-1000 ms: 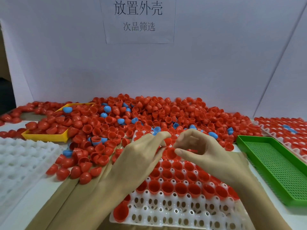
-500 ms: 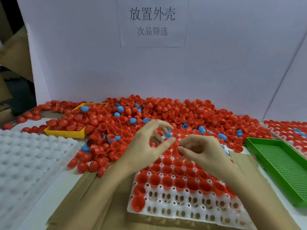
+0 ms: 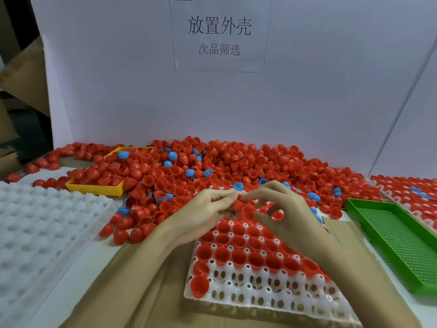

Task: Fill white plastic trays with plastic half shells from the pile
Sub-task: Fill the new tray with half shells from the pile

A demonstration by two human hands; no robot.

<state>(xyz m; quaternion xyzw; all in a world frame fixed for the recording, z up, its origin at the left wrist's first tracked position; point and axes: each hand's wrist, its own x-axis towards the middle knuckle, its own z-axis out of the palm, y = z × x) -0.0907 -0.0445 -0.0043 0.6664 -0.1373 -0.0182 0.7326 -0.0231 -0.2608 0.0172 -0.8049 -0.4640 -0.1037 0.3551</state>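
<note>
Both forearms are coming in from the near edge and are meeting in the middle of the scene. The left hand [image 3: 208, 209] is lying with the back turned up, its fingers reaching to the right and bending a little at the tips. The right hand [image 3: 281, 209] is standing just beside it, its fingertips almost touching those of the left hand, and its thumb is pointing to the left below the curled fingers.

Both hands [image 3: 208, 209] [image 3: 281, 209] over half-filled white tray [image 3: 260, 297].
</note>
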